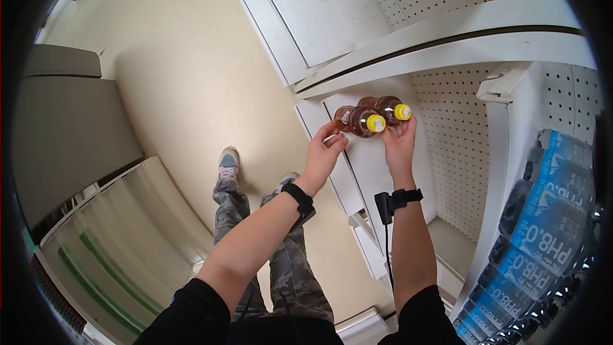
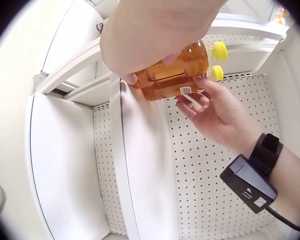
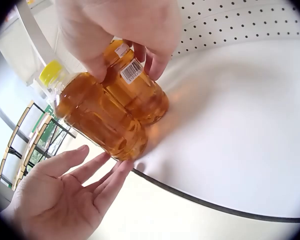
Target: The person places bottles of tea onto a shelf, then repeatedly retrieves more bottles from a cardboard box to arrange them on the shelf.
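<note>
Two amber bottles with yellow caps lie side by side on a white shelf [image 1: 377, 172]: one nearer the edge [image 1: 363, 121] [image 3: 100, 120] [image 2: 165, 89] and one behind it [image 1: 388, 108] [image 3: 140, 95] [image 2: 187, 59]. My left hand [image 1: 324, 148] [image 3: 65, 195] is open, its straight fingertips touching the base of the near bottle at the shelf's front edge. My right hand [image 1: 400, 140] [image 3: 125, 35] holds the bottles from the cap side. Its thumb and fingers are curled over the far bottle by its barcode label.
A pegboard wall [image 1: 453, 147] backs the shelf and another white shelf [image 1: 447, 38] runs above it. Shrink-wrapped packs of blue water bottles [image 1: 543, 230] stand at the right. A glass-topped case [image 1: 128, 236] is at the left, with beige floor between.
</note>
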Demonstrator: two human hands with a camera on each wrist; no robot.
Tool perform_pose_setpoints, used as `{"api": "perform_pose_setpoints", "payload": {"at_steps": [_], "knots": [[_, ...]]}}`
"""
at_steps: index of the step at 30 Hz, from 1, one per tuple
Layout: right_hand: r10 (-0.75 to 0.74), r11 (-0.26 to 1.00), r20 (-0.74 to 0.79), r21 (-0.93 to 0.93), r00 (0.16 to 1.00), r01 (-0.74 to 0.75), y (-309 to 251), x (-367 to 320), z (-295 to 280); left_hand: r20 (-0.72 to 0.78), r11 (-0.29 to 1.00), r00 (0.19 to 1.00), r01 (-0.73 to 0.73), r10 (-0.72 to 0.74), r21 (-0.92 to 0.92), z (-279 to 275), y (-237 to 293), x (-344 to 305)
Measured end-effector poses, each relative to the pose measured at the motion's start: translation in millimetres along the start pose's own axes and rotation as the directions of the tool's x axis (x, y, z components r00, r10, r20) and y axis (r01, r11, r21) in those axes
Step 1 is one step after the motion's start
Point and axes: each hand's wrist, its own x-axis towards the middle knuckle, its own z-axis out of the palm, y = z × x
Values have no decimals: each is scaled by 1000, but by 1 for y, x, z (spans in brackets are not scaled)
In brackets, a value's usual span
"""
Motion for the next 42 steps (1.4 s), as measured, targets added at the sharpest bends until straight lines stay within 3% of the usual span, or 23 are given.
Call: {"api": "perform_pose_setpoints", "payload": {"at_steps": [6, 9, 11, 16, 17, 22, 25, 27, 28, 30, 32, 33, 35, 37, 39, 40, 42], "knots": [[-13, 999, -18, 35, 1000, 14, 7, -2, -2, 57, 998, 998, -25, 22, 52, -5, -4, 9], [-5, 999, -98, -54, 995, 0, 6, -18, -5, 24, 987, 998, -66, 63, 145, -14, -9, 2], [82, 987, -202, -118, 976, -107, -1, -50, -11, 31, 987, 998, -55, 51, 149, -31, -7, -17], [252, 922, -228, -239, 940, -305, 8, -163, -19, 66, 962, 997, 17, -36, 271, -96, -6, -94], [267, 895, -217, -304, 939, -325, 3, -182, -17, 88, 966, 996, -3, -21, 260, -105, -2, -113], [151, 877, -7, -461, 988, -137, -24, -241, 5, 142, 792, 985, -162, 97, 588, -134, 64, -220], [94, 887, 253, -461, 963, 35, -31, -250, 36, 89, 678, 970, -221, 224, 701, -153, 82, -300], [-49, 770, 484, -539, 874, 342, -18, -246, 52, -37, 692, 951, -196, 306, 695, -164, 70, -361], [-49, 760, 592, -501, 805, 414, -20, -243, 63, -113, 725, 921, -215, 374, 654, -173, 55, -390], [-55, 753, 758, -396, 650, 526, -53, -272, 98, -279, 761, 842, -214, 461, 613, -193, 9, -460], [177, 711, 816, -493, 551, 502, -95, -291, 120, -412, 857, 814, -187, 409, 480, -199, -37, -516], [161, 686, 858, -453, 488, 570, -107, -302, 134, -490, 917, 821, -97, 293, 386, -208, -60, -544], [113, 678, 931, -328, 347, 658, -109, -336, 156, -554, 889, 762, -62, 336, 453, -210, -69, -598], [36, 491, 999, -46, 32, 870, -91, -380, 196, -749, 928, 584, -18, 312, 372, -232, -135, -655], [252, 533, 958, -21, -135, 846, -98, -457, 238, -920, 983, 345, -42, 184, 180, -247, -195, -719], [281, 526, 933, 46, -224, 849, -97, -502, 255, -986, 993, 122, 10, 114, 116, -253, -235, -744], [364, 495, 858, 150, -361, 856, -89, -591, 282, -985, 992, -126, -38, -121, -117, -248, -293, -801]]}}
